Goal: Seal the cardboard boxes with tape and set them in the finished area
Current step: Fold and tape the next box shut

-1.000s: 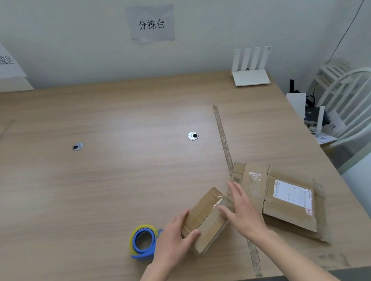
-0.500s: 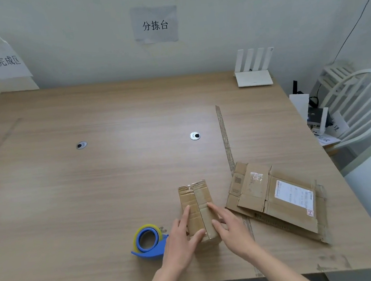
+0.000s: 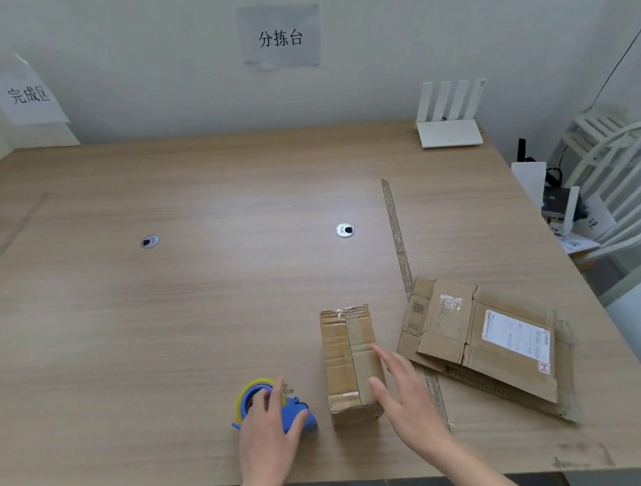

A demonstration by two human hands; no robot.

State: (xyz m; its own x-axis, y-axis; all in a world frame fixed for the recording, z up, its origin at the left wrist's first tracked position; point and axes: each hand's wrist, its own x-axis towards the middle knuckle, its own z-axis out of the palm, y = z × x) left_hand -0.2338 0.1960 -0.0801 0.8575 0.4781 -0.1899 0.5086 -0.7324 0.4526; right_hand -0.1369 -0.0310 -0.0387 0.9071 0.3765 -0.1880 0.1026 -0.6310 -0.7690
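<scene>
A small brown cardboard box (image 3: pixel 349 360) lies lengthwise near the table's front edge, its flaps closed and old tape along its top seam. My right hand (image 3: pixel 404 398) is against the box's right side with straight fingers. To the left of the box stands a blue tape dispenser (image 3: pixel 291 416) with a yellowish roll (image 3: pixel 248 393). My left hand (image 3: pixel 267 431) lies over the dispenser, its fingers curling round the blue body. A flattened cardboard box (image 3: pixel 480 340) with a white label lies on the table to the right.
A paper sign (image 3: pixel 28 93) hangs on the wall at the far left corner, another sign (image 3: pixel 280 37) at the middle. A white router (image 3: pixel 449 122) stands at the back right. A tape strip (image 3: pixel 398 241) runs across the table. A white chair (image 3: pixel 634 180) stands beyond the right edge.
My left hand has left the box and moved left onto the tape dispenser. The box was turned to lie lengthwise. My right hand has slid to the box's right side.
</scene>
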